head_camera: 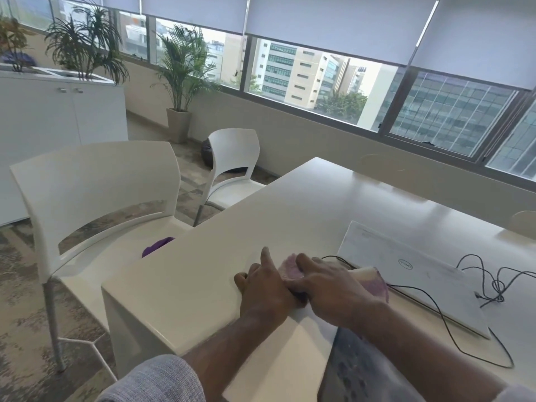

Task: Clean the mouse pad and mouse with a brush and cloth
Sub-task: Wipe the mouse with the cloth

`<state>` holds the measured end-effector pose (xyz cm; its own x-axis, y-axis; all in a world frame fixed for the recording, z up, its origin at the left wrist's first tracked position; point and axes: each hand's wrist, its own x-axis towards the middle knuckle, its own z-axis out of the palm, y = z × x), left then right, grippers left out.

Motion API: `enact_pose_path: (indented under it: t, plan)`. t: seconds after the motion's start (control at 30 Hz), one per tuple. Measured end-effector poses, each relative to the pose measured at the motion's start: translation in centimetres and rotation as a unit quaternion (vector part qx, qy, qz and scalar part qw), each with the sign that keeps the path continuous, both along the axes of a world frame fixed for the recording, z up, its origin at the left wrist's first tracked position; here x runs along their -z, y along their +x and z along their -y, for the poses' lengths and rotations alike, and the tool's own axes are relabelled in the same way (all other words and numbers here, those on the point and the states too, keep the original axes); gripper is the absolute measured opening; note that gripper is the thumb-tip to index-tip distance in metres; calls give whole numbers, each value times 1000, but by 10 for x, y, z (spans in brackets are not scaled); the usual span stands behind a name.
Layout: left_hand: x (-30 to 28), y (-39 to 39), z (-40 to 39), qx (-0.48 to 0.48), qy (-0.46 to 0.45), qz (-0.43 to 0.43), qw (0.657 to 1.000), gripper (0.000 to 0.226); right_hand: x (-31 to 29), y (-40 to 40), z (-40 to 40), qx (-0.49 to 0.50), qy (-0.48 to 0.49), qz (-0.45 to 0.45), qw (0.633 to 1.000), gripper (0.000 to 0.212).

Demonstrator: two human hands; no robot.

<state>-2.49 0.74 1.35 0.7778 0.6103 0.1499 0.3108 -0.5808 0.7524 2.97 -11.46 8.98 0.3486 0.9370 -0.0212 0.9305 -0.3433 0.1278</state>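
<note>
My two hands meet on the white table (188, 280), near its left edge. My right hand (330, 288) presses a pale purple cloth (375, 284) down over the mouse. Only a dark sliver of the mouse (299, 296) shows between my hands. My left hand (261, 288) lies against that bundle from the left, index finger stretched forward and the other fingers curled. The dark patterned mouse pad (359, 369) lies under my right forearm at the near edge. No brush is in view.
A closed white laptop (412, 274) lies to the right of my hands, with a thin black cable (493, 282) looping over and beside it. Two white chairs (95, 184) stand left of the table; a purple object (158, 246) rests on the nearer seat.
</note>
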Motion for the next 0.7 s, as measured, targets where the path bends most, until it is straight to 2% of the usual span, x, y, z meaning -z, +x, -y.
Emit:
enact_pose_path:
  t: [0.07, 0.13, 0.23, 0.3, 0.37, 0.47, 0.7]
  plan:
    - [0, 0, 1, -1, 3, 10, 1000, 129, 3, 4, 3, 11, 21, -14, 1000, 52]
    - [-1, -1, 2, 3, 7, 12, 1000, 131, 4, 12, 8, 53, 95, -62, 992, 54]
    - [1, 0, 3, 0, 21, 9, 1000, 132, 9, 29, 14, 128, 214, -109, 962, 61]
    - [1, 1, 3, 0, 18, 10, 1000, 131, 10, 33, 14, 144, 239, -159, 947, 69]
    - [1, 1, 2, -1, 9, 17, 1000, 132, 9, 26, 13, 129, 192, -175, 957, 69]
    - [3, 2, -1, -4, -5, 17, 1000, 129, 7, 11, 12, 63, 94, -135, 984, 50]
    - [3, 2, -1, 2, -2, -11, 1000, 134, -2, 12, -3, 16, 20, -95, 995, 38]
